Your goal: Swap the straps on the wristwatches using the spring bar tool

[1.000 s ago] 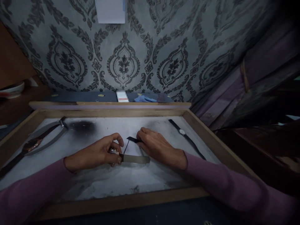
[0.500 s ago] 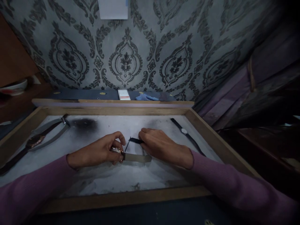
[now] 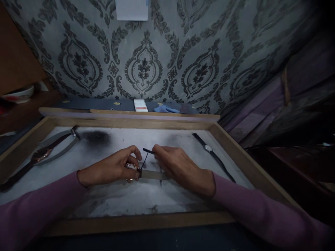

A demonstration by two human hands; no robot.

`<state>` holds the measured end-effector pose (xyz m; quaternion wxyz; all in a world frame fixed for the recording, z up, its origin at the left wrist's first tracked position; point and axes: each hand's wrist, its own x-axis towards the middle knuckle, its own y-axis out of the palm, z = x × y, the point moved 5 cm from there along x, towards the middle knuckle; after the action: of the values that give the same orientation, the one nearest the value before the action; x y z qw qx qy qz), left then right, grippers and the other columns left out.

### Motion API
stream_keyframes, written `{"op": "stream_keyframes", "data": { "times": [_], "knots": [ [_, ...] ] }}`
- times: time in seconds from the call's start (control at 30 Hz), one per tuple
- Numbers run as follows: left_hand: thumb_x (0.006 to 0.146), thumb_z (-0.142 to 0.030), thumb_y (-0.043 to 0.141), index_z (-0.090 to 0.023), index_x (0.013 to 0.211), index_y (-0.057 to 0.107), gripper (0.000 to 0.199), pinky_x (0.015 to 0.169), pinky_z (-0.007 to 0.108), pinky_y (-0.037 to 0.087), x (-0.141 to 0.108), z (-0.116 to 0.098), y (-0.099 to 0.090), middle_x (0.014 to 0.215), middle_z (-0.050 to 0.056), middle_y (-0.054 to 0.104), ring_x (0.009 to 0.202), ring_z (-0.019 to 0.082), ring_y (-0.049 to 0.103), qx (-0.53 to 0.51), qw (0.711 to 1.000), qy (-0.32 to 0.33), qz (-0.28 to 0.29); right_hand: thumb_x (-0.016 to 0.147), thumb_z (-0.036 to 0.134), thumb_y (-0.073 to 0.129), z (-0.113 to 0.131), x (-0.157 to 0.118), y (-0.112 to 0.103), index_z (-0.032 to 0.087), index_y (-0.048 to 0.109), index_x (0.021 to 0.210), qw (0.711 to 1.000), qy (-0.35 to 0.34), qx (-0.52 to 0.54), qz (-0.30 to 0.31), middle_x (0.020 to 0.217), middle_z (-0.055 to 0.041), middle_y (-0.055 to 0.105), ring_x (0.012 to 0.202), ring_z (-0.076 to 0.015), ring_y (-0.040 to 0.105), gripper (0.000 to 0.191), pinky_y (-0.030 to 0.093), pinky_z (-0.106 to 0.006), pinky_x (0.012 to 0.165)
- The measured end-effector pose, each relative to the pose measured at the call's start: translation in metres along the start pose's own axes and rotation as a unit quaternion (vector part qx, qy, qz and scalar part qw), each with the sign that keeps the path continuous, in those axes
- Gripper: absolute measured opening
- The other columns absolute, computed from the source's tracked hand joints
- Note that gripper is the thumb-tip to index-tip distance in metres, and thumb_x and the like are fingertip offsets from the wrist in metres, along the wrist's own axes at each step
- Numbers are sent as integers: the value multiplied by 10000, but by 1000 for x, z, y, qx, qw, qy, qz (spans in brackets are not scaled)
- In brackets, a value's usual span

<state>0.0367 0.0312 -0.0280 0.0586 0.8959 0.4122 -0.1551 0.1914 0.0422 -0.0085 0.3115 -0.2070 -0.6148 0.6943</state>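
My left hand [image 3: 115, 165] is closed around a wristwatch [image 3: 131, 170] with a gold-coloured rim, held low over the white board inside the frame. The watch's grey-beige strap [image 3: 151, 175] stretches right from the case, its far end hidden under my right hand. My right hand [image 3: 180, 164] pinches a narrow black strip [image 3: 148, 151] above that strap. A thin dark line slants down from the strip toward the watch; what it is, I cannot make out.
A wooden frame [image 3: 146, 223] surrounds the white work surface. On the left lie a brown-strapped watch [image 3: 40, 155] and grey metal pliers [image 3: 74, 132] or a similar tool. A black-strapped watch [image 3: 208, 148] lies right. Behind the frame sits a blue cloth [image 3: 166, 109].
My right hand has tilted, turning the black strip more edge-on and raising its tip slightly. My left hand keeps the watch in nearly the same place. The whole view has shifted slightly.
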Motion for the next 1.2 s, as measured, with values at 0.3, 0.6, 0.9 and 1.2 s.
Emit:
{"op": "stream_keyframes", "data": {
  "times": [0.3, 0.6, 0.9, 1.2],
  "knots": [
    [736, -181, 657, -222, 922, 420, 304, 609, 275, 377, 1, -1, -1, 737, -36, 626, 671, 141, 553, -23, 1000, 14, -11, 804, -10, 344, 25, -5, 2, 170, 460, 967, 993, -73, 91, 33, 741, -17, 564, 570, -123, 399, 268, 273, -259, 533],
    [698, -175, 676, -216, 924, 422, 343, 596, 266, 371, 3, 1, -1, 730, -31, 630, 656, 135, 552, -40, 999, 13, -27, 772, -14, 357, 24, -5, 9, 169, 408, 938, 995, -58, 77, 33, 755, -34, 549, 604, -136, 429, 252, 303, -254, 536],
    [713, -182, 685, -210, 927, 422, 341, 607, 261, 398, 2, 0, -2, 754, -20, 639, 678, 135, 569, -49, 998, 19, -33, 792, 10, 355, 24, -6, 8, 183, 386, 940, 997, -48, 52, 22, 711, -23, 555, 572, -134, 422, 231, 246, -252, 501],
    [703, -145, 675, -208, 925, 432, 334, 583, 243, 402, 4, -1, -4, 728, -29, 646, 667, 126, 568, -45, 998, 27, -47, 797, 19, 376, 25, -6, 4, 173, 413, 942, 999, -43, 18, 26, 747, -33, 588, 608, -145, 474, 215, 253, -256, 511]
  ]
}}
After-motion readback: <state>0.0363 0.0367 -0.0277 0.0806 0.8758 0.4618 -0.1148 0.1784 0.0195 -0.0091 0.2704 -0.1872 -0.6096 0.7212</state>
